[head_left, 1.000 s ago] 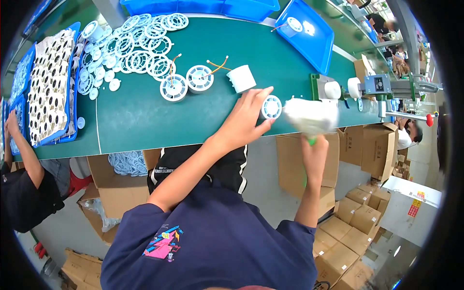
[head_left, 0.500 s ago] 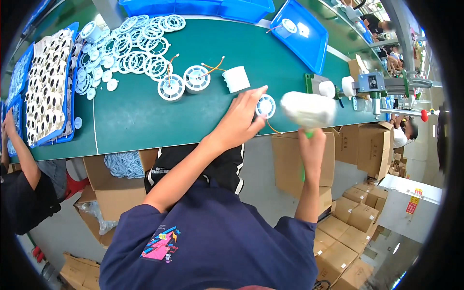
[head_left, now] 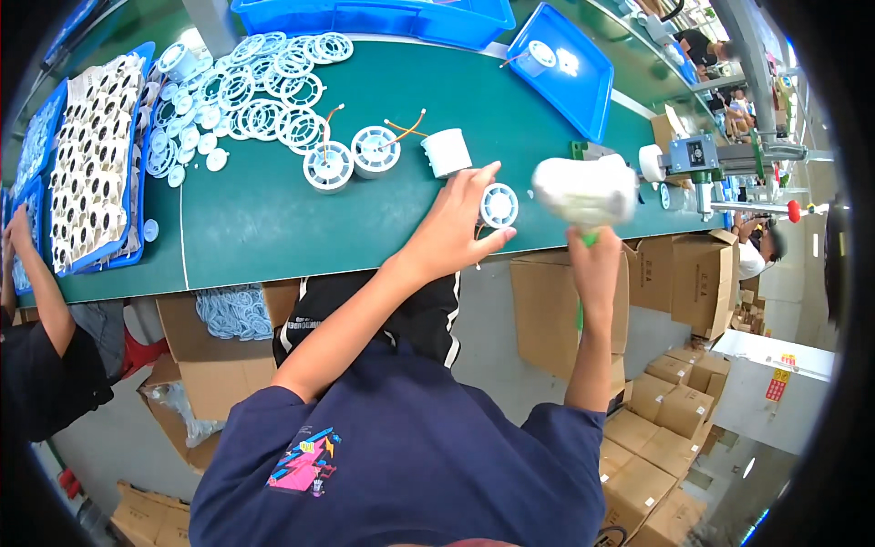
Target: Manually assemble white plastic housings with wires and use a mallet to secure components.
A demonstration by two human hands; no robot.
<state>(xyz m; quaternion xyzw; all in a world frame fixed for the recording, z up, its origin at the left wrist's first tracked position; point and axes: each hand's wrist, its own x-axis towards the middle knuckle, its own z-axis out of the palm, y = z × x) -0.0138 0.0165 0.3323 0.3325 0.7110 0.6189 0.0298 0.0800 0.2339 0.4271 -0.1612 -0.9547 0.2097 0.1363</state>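
At the near edge of the desk (head_left: 273,228), the left hand (head_left: 442,235) is curving around a round white piece (head_left: 499,205) with a spoked face, which is sitting at two o'clock from that hand's middle. The index finger is reaching past its far side and the thumb is lying along its near side, making a half-open C; whether these fingers are pressing on it or only framing it, I cannot tell. At three o'clock from the piece, the right hand (head_left: 597,260) is wrapping its fingers around the green handle of a pale-headed mallet (head_left: 588,190), whose head is showing just beside the piece, apart from it. Below the desk, at eight o'clock from the left hand, a cardboard box (head_left: 223,383) is holding light-blue rings (head_left: 232,314). Farther up the desk, a white cylinder (head_left: 447,152) is lying at twelve o'clock. At nine to ten o'clock, a blue tray (head_left: 137,155) is carrying off-white sheets (head_left: 91,164) dotted with dark round spots. At one o'clock, a slanted tray (head_left: 588,91), also blue, is containing a white wired part (head_left: 540,56). Beyond, toward eleven, a long blue bin (head_left: 365,20) is lining the far edge.
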